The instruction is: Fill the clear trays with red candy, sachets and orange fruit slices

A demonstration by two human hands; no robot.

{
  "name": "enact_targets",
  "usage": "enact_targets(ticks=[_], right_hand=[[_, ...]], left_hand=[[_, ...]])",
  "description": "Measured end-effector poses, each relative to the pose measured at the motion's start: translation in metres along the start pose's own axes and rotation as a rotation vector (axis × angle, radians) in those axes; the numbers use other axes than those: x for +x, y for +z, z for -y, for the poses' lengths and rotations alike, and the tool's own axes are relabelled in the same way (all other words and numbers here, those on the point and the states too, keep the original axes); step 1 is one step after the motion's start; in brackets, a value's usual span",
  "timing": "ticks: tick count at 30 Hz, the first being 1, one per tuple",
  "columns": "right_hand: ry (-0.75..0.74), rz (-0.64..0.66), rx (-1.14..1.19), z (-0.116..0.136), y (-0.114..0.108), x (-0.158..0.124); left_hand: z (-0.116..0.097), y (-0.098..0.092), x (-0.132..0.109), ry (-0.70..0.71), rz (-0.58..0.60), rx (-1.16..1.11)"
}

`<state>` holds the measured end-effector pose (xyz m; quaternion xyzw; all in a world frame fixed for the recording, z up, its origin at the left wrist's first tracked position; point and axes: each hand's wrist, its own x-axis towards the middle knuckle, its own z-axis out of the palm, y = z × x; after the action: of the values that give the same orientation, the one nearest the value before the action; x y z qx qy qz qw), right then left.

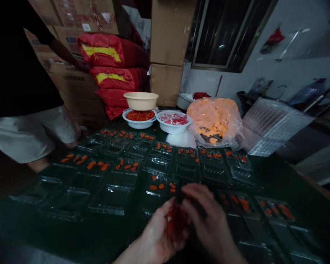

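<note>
My left hand (158,233) is cupped, palm up, around a handful of small dark red-orange pieces (175,220). Over its fingers bends my right hand (210,216), thumb and fingers drawn together. Anything between them is hidden in shadow. Just beyond my hands lies a clear plastic tray (147,201) with several flat orange pieces (161,186) in its far part. To the right, another clear tray (253,225) holds similar orange pieces (244,204). More such hinged trays stand open in rows across the dark green table (99,234), orange pieces in their far halves.
At the back stand a white basin of red-orange pieces (140,116) under a cream bowl (141,102), a basin with red packets (173,123), and a clear bag of orange pieces (213,117). Stacked clear trays (275,124) lean right. A person (19,73) stands left beside red sacks (112,51).
</note>
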<state>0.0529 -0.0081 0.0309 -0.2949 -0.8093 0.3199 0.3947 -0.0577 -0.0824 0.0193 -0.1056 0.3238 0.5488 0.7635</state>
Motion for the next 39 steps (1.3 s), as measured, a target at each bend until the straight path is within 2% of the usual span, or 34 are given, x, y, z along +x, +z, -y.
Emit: enact_targets(ticks=[2, 4, 6, 9, 12, 15, 18, 23, 28, 33, 36, 39], right_hand=[[0.025, -0.093, -0.212, -0.04, -0.006, 0.033], [0.151, -0.081, -0.534, -0.084, -0.011, 0.069], [0.276, 0.064, -0.858, -0.12, -0.011, 0.099], [0.313, 0.187, -1.008, -0.149, -0.007, 0.122], [0.266, 0.234, -1.037, -0.152, -0.003, 0.123], [0.219, 0.225, -1.056, -0.148, -0.003, 0.123], [0.17, 0.223, -1.055, -0.148, -0.002, 0.132], [0.171, 0.39, -1.191, -0.156, 0.004, 0.152], [0.147, 0.438, -1.192, -0.16, 0.002, 0.151], [0.121, 0.467, -1.226, -0.169, -0.006, 0.146], [0.109, 0.383, -1.221, -0.167, -0.007, 0.144], [0.012, 0.113, -0.949, -0.131, 0.004, 0.129]], left_hand=[[-0.007, -0.013, -0.003, 0.017, 0.029, 0.08], [-0.015, -0.023, -0.006, 0.069, 0.046, 0.097], [-0.022, -0.031, -0.011, 0.103, 0.024, 0.083], [-0.035, -0.038, -0.02, 0.119, -0.033, 0.036], [-0.046, -0.045, -0.028, 0.167, -0.11, -0.027], [-0.053, -0.05, -0.031, 0.181, -0.148, -0.063], [-0.055, -0.052, -0.03, 0.172, -0.127, -0.067], [-0.055, -0.053, -0.03, 0.181, -0.041, -0.044], [-0.059, -0.056, -0.032, 0.247, -0.058, 0.039], [-0.061, -0.048, -0.034, 0.281, -0.137, 0.048], [-0.061, -0.043, -0.033, 0.277, -0.126, 0.036], [-0.064, -0.041, -0.029, 0.236, -0.068, -0.004]])
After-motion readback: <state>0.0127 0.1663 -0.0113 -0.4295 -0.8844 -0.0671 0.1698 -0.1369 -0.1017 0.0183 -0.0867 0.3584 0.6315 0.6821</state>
